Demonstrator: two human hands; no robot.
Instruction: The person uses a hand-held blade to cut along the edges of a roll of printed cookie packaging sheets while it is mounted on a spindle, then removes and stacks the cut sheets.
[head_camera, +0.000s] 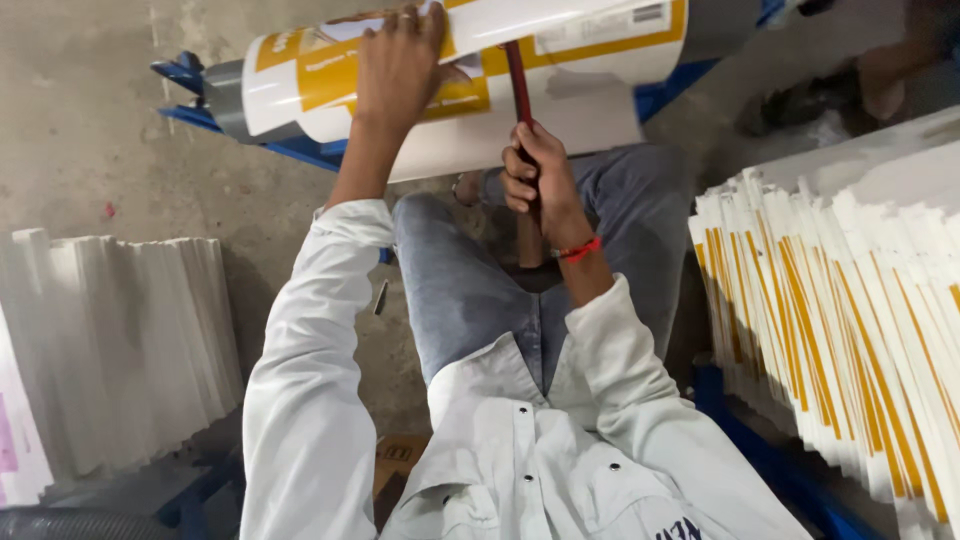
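Observation:
A large roll of white and yellow printed sheet (560, 60) lies across a grey tube (225, 95) on a blue stand (190, 75) in front of me. My left hand (398, 65) lies flat on top of the roll, fingers spread over the print. My right hand (535, 180) grips a dark red rod (517, 80) with a wooden handle (528, 240); the rod points up against the roll's face. A red thread is tied around my right wrist. I sit with my knees in blue jeans below the roll.
A stack of folded white sheets with yellow stripes (840, 300) stands on edge at the right, on a blue frame (770, 450). Another stack of white sheets (120, 340) stands at the left. The floor (90, 150) is bare grey concrete. Someone's foot (885, 80) shows top right.

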